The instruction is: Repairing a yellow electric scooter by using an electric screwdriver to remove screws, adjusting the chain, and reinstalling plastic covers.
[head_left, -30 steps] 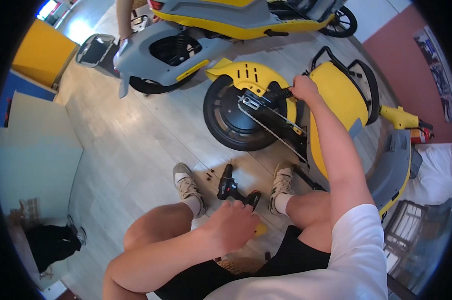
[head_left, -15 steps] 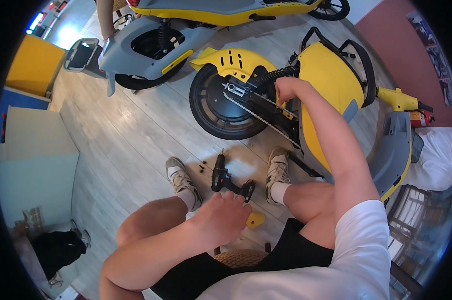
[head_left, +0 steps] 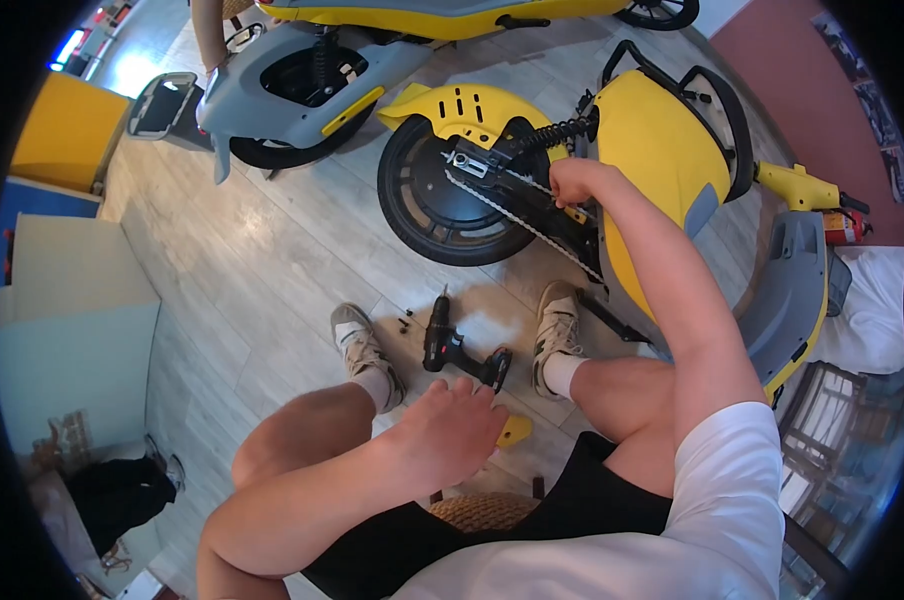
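Note:
A yellow scooter stands ahead to the right, its rear wheel, drive chain and shock absorber spring exposed. My right hand is closed beside the black swingarm, just below the spring; its fingertips pinch something too small or hidden to name. Over my lap, my left hand is palm down with curled fingers, and its palm is hidden. On the floor just beyond it lies a black cordless drill with a bit fitted. A yellow plastic piece shows beside my left hand, partly covered.
Several small dark screws lie between the drill and my left shoe. A second, grey-and-yellow scooter stands at the back, with another person's arm reaching to it. A red fire extinguisher is at far right.
The whole view has shifted slightly, so the floor things sit a little higher. Both hands stay nearly where they were, with no visible change of grip.

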Available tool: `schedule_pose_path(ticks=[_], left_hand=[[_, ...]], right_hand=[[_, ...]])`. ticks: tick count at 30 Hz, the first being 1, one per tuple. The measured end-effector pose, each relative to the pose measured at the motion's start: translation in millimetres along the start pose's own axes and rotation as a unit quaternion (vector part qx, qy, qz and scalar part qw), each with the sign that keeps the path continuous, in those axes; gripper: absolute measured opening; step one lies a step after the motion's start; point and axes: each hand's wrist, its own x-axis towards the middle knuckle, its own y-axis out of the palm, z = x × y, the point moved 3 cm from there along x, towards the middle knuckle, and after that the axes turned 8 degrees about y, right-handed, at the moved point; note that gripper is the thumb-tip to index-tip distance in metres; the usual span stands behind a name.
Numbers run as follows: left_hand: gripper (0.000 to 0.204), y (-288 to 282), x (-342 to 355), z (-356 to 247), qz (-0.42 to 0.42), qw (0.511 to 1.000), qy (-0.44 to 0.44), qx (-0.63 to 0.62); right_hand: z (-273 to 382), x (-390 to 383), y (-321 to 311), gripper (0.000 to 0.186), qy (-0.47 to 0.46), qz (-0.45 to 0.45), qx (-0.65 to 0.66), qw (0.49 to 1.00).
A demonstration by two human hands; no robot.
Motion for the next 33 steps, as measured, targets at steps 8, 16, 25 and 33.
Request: schedule_pose_path(ticks=[8,16,25,33], left_hand=[[0.034,2.2,-3.1,-1.0,0.011,1.0,-0.001,-0.01],[0.035,8.0,-9.1,-0.4,0.005,1.0,-0.011,-0.002],[0.031,16.7,-26.8,11.2,-0.015,1.0,0.006,-0.001],[0.025,-4.9,-61.7,16.0,-0.105,0.994,-0.004,-0.006]], right_hand=[[2.3,2.8,3.1,0.017,-0.007,-0.024,-0.038,0.999],[45.0,-18.7,-17.7,0.027,0.037,-0.082,-0.213,0.973],[187.1,-5.3,244.4,0.055,-0.102,0.181,-0.126,0.97],[247.2,-26.8,365.6,0.046,0.025,-0.088,0.113,0.989]])
